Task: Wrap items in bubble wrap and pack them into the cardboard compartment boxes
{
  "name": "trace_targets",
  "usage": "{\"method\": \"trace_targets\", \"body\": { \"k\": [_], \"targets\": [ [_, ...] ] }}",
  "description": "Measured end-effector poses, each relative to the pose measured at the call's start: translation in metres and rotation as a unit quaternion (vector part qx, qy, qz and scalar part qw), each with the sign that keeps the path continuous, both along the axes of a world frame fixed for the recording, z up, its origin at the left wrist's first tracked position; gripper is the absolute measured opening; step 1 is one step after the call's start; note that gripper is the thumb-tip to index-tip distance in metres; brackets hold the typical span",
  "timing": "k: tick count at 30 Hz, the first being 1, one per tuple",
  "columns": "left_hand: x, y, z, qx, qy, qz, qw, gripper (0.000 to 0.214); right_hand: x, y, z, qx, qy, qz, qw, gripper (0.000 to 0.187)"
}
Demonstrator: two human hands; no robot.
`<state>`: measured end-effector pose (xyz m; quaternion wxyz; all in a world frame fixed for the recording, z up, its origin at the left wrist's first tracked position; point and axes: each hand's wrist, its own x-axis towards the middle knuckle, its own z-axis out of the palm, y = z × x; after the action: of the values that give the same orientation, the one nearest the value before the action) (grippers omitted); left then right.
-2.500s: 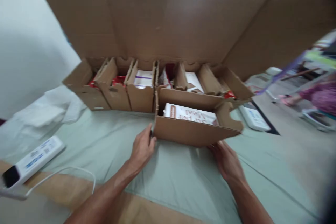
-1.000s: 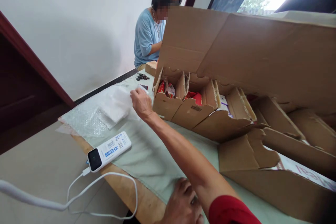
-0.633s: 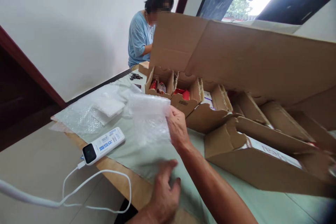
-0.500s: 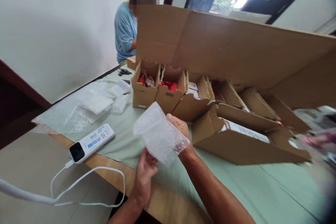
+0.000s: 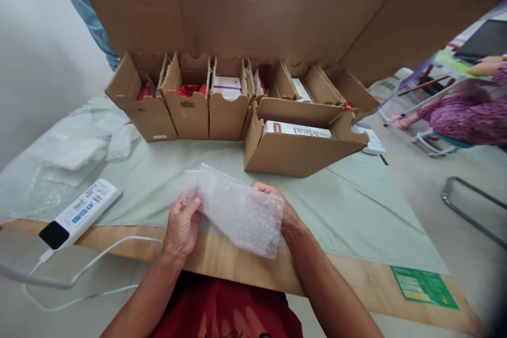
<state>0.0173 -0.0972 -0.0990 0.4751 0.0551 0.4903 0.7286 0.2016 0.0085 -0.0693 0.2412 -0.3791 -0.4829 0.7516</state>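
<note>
A clear bubble wrap bag (image 5: 241, 211) is stretched between my two hands above the table's front edge. My left hand (image 5: 184, 224) pinches its left end, thumb on top. At the other end, my right hand (image 5: 277, 203) grips the bag from behind, its fingers partly covered by the plastic. Just beyond stands a cardboard box (image 5: 293, 150) holding a white carton (image 5: 299, 130) with the word "Meal" on it. More bubble wrap bags (image 5: 75, 153) lie piled on the left of the table.
Several open cardboard bins (image 5: 184, 116) with red packets and white boxes line the back, before a tall cardboard panel (image 5: 253, 5). A white power-bank-like device (image 5: 83, 214) with a cable (image 5: 119, 243) lies front left. A green packet (image 5: 424, 287) is front right. People sit behind and at right.
My view has swung right and down. My left hand has risen from below the bubble wrap bag to its left end, and the bag now lies more level between both hands.
</note>
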Motion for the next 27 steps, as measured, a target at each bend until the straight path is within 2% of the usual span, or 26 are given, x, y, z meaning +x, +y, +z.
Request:
{"method": "trace_targets", "body": {
  "k": [4,9,12,15,18,20,23,25,27],
  "targets": [
    [-0.013,0.004,0.010,0.023,0.000,-0.012,1.000,0.037,0.023,0.006,0.004,0.053,0.039,-0.017,0.998,0.044],
    [-0.024,-0.001,0.023,0.052,-0.061,-0.084,0.993,0.053,0.024,0.007,0.007,0.111,0.022,-0.040,0.993,0.037],
    [-0.029,-0.007,0.024,0.028,-0.072,-0.118,0.990,0.068,0.023,0.008,0.010,0.125,0.003,-0.046,0.991,0.037],
    [-0.031,-0.013,0.018,-0.049,0.002,-0.165,0.985,0.069,0.026,0.012,0.014,0.137,-0.011,-0.041,0.990,0.037],
    [-0.028,-0.015,0.010,-0.101,0.133,-0.218,0.961,0.050,0.031,0.017,0.019,0.162,-0.033,-0.034,0.986,0.037],
    [-0.025,-0.013,0.006,-0.108,0.215,-0.216,0.946,0.037,0.032,0.021,0.021,0.191,-0.055,-0.048,0.979,0.035],
    [-0.025,-0.005,0.002,-0.114,0.283,-0.163,0.938,0.034,0.036,0.026,0.021,0.272,-0.092,-0.126,0.949,0.027],
    [-0.028,0.000,-0.001,-0.122,0.302,-0.130,0.937,0.044,0.044,0.029,0.017,0.332,-0.123,-0.181,0.917,0.022],
    [-0.030,0.003,-0.005,-0.136,0.315,-0.109,0.933,0.063,0.056,0.029,0.011,0.369,-0.167,-0.203,0.891,0.021]
  ]
}}
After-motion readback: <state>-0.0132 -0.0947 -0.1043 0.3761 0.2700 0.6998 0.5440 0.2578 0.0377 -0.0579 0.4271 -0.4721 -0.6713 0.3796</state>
